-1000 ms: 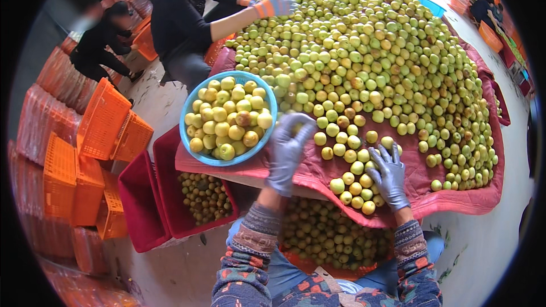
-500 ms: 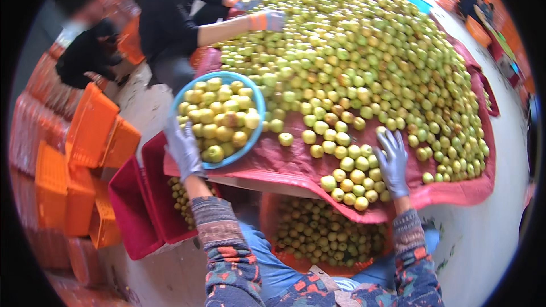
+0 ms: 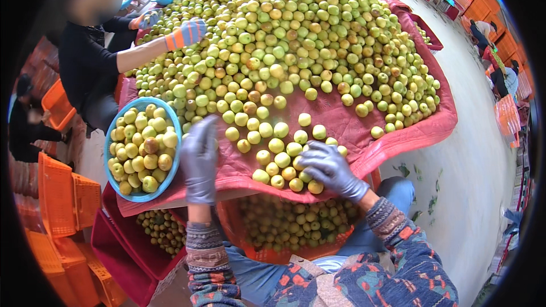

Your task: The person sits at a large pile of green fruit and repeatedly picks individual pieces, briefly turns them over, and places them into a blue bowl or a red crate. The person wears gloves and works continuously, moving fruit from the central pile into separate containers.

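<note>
My left hand [image 3: 200,162], in a grey glove, is raised over the table edge just right of a round blue basket [image 3: 177,162] full of yellow-green fruits [image 3: 139,150]. Its fingers are smeared by motion, so their grip does not show. At the front edge, my right hand [image 3: 333,167], gloved alike, lies over the right side of a loose group of round yellow-green fruits [image 3: 282,160], fingers spread and slightly bent, touching them. Beyond them rises a large heap of the same fruits [image 3: 284,34] on a red cloth [image 3: 364,136].
Below the table edge, between my knees, stands an orange crate [image 3: 273,256] of fruits. A dark red bin [image 3: 122,250] with fruits is at lower left, near stacked orange crates [image 3: 57,193]. Across the left side, a co-worker's gloved hand [image 3: 187,33] reaches over the heap.
My left hand has come off the blue basket's rim and moved right. My right hand has shifted left from beside the loose fruits to over them. The view has also turned.
</note>
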`<state>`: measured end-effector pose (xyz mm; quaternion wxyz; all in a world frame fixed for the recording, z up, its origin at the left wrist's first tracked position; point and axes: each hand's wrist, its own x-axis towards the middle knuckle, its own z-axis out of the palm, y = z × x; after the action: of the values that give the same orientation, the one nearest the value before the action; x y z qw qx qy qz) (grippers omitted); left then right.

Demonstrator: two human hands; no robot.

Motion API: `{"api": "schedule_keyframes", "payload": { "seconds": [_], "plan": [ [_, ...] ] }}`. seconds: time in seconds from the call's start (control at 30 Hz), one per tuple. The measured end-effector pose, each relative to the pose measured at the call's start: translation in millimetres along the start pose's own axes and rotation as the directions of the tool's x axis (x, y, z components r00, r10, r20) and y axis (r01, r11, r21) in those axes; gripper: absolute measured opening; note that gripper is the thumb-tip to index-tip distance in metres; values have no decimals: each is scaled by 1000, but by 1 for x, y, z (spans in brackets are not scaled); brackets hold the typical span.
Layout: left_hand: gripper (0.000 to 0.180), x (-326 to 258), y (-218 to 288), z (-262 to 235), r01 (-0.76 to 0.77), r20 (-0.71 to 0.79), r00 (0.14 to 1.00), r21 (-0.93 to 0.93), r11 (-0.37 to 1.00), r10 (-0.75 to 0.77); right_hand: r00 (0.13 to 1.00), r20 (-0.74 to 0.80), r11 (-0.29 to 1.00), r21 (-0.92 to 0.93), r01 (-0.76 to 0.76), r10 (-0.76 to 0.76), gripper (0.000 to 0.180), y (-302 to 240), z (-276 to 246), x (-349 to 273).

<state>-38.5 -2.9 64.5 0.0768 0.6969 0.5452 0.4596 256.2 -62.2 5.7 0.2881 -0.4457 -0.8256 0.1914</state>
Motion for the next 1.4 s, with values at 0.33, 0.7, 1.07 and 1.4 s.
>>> {"api": "schedule_keyframes", "payload": {
  "seconds": [0.33,0.7,1.07,1.4],
  "plan": [
    [63,-46,13,38,218,752,630,66,974,-192,835,111,709,476,-520,539,37,23,-26,-12],
    [77,-47,24,78,470,889,458,-237,850,-5,817,464,216,808,-549,341,45,8,-30,1],
    [77,-48,32,78,620,913,400,-203,758,-83,813,445,381,726,-573,375,59,6,-26,10],
    [40,-43,43,74,808,863,490,-396,436,-125,864,308,248,871,-425,398,58,7,-8,11]
  ]
}}
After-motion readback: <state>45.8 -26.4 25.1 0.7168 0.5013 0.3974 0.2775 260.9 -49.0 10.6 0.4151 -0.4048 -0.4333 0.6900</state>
